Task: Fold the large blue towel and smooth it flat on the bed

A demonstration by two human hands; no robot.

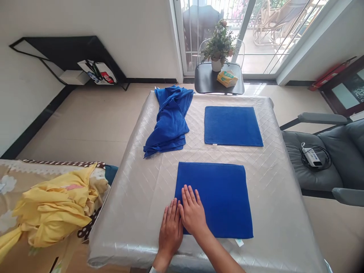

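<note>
A blue cloth (223, 197) lies flat in front of me, with a small white tag showing at its near edge. My left hand (171, 227) rests at the cloth's left edge, palm down with its fingers stretched out. Beside it, my right hand (193, 208) lies flat on the cloth's left part, fingers extended. Farther back on the right, a second blue cloth (233, 126) is spread flat, its tag at the near left. At the back left sits a crumpled pile of blue cloths (172, 121), apart from both hands.
A silver quilted cover wraps the table (136, 197). Behind it stands a black chair (203, 81) bearing a potted plant (217, 49) and a yellow packet (227, 78). A grey armchair (307, 151) holding a power strip (312, 156) is at right; yellow fabric (57, 204) lies at left.
</note>
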